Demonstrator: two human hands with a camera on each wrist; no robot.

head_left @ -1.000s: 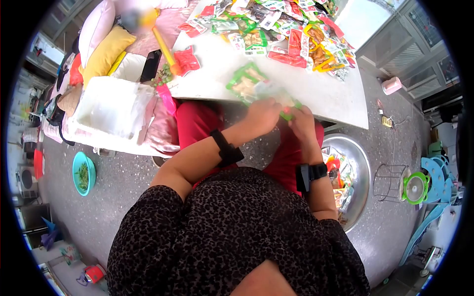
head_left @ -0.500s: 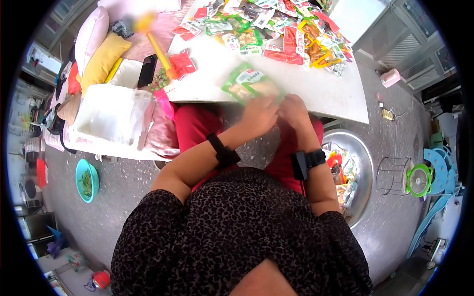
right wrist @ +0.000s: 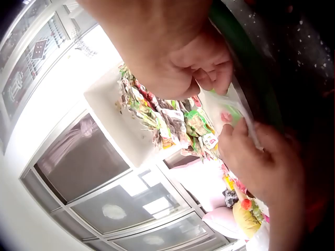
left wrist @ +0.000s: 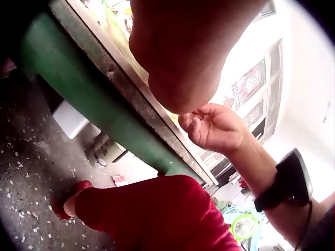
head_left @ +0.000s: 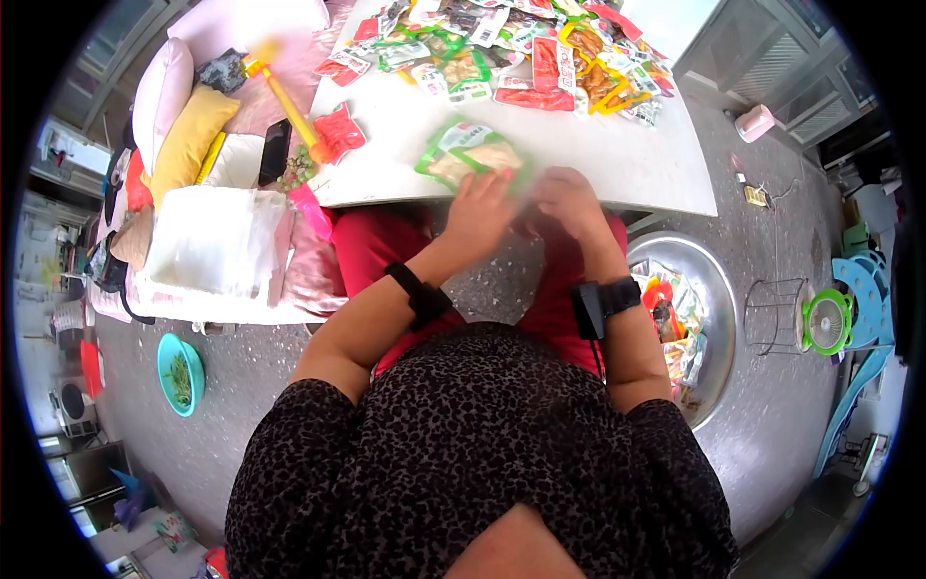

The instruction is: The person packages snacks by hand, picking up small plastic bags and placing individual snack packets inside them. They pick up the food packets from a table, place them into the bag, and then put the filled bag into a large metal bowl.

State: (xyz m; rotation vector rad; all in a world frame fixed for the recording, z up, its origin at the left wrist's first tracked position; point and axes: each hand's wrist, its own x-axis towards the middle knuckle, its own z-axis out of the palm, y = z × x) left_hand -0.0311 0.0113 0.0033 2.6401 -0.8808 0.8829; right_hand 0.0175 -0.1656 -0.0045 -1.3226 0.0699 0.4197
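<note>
A green-edged clear food packet [head_left: 473, 154] with pale pieces inside is held over the table's near edge, slightly blurred. My left hand [head_left: 480, 214] grips its near side; in the right wrist view the thumb of that left hand [right wrist: 264, 162] presses on the packet's face. At the packet's right corner is my right hand [head_left: 571, 205], its curled fingers pinching the edge, as the right wrist view shows for the right hand [right wrist: 183, 65]. In the left wrist view the left hand [left wrist: 183, 83] hides most of the packet.
A heap of food packets [head_left: 540, 58] covers the table's far side. A red packet [head_left: 340, 133] and a yellow stick-like toy [head_left: 289, 108] lie left. A metal basin [head_left: 719, 333] with packets stands on the floor at right. A white bin [head_left: 212, 241] is on the bed.
The packet and both hands shift left in the head view as the head view itself drifts. The right hand moves up to the packet's corner, and the left hand spreads over its near side.
</note>
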